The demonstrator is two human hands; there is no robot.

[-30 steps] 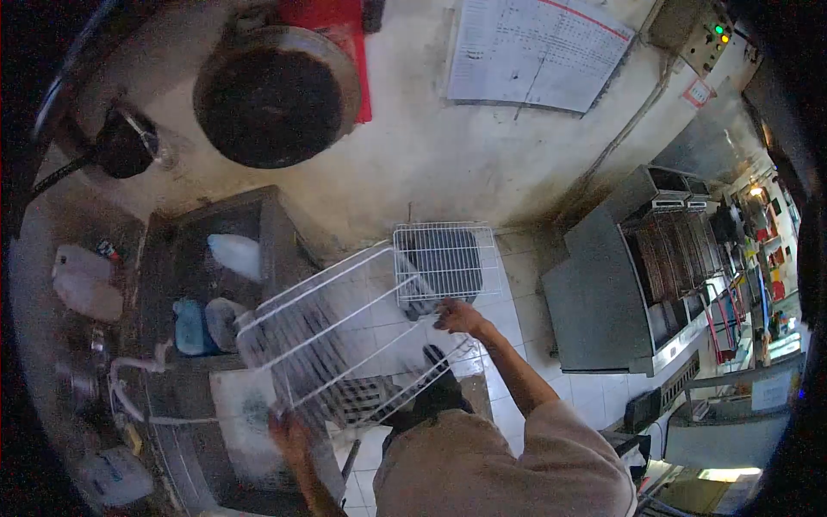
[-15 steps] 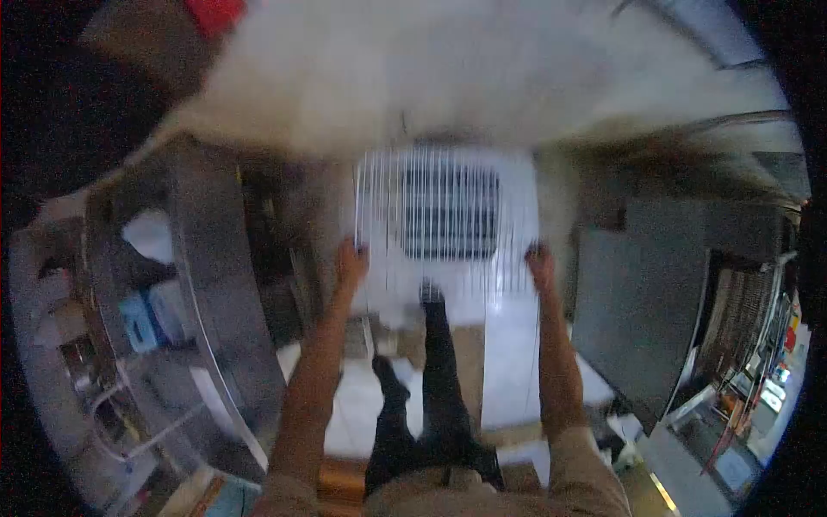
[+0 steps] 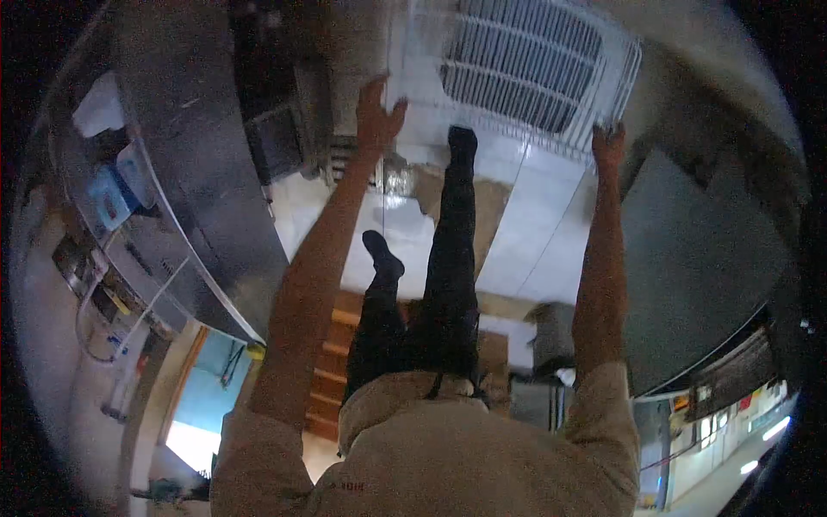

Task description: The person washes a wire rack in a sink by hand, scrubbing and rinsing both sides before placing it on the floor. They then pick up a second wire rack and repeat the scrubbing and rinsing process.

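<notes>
A white wire rack is at the top of the view, tilted, with its right side lower and nearer to me. My right hand has its fingers closed around the rack's near right corner. To the left of the rack, my left hand is open, thumb and fingers spread, with nothing in it. Whether its fingertips touch the rack's left edge cannot be made out. Through the wires shows a dark rectangular panel.
White floor tiles lie under my feet, with a brown patch between them. A grey metal counter runs along the left, holding a blue container. A large grey panel stands at the right. An orange-brown slatted thing is behind my legs.
The rack was level between both closed hands. Now it is tilted and higher in view towards the right; my left hand has opened. My view has shifted down towards my body.
</notes>
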